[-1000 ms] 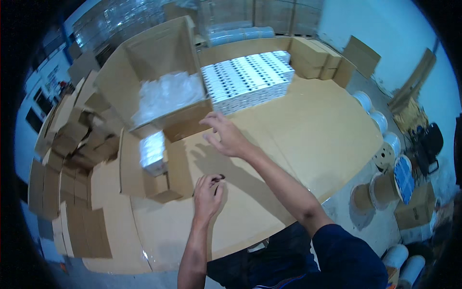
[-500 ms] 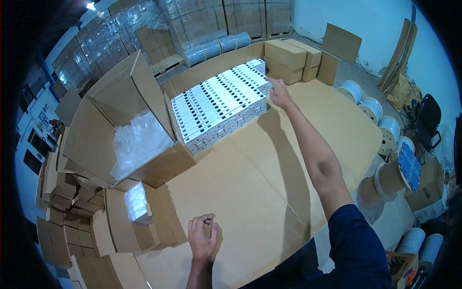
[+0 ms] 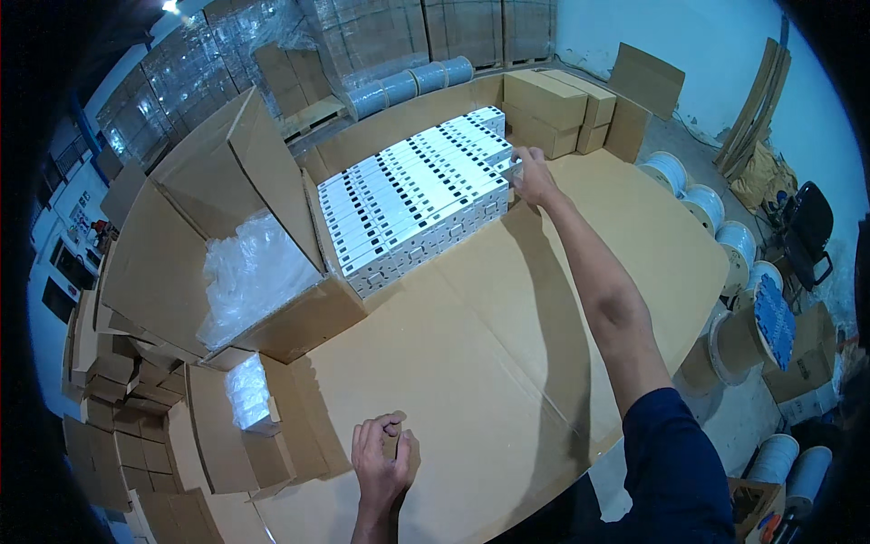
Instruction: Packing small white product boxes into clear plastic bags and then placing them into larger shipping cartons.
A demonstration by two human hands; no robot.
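Note:
My right hand reaches far across the cardboard-covered table and grips the near right end of a white box in the stack of flat white boxes. The boxes lie in tight rows, several layers high. My left hand rests near the table's front edge, fingers curled around a small dark object that I cannot make out.
A large open carton lined with clear plastic lies tipped at the left. A smaller open carton holds plastic-wrapped items. Closed brown boxes stand behind the stack. Cable reels line the floor on the right.
My right arm has stretched farther away, from the table's middle to the white stack's right end. My view has tilted up, and my left hand has stayed near the front edge.

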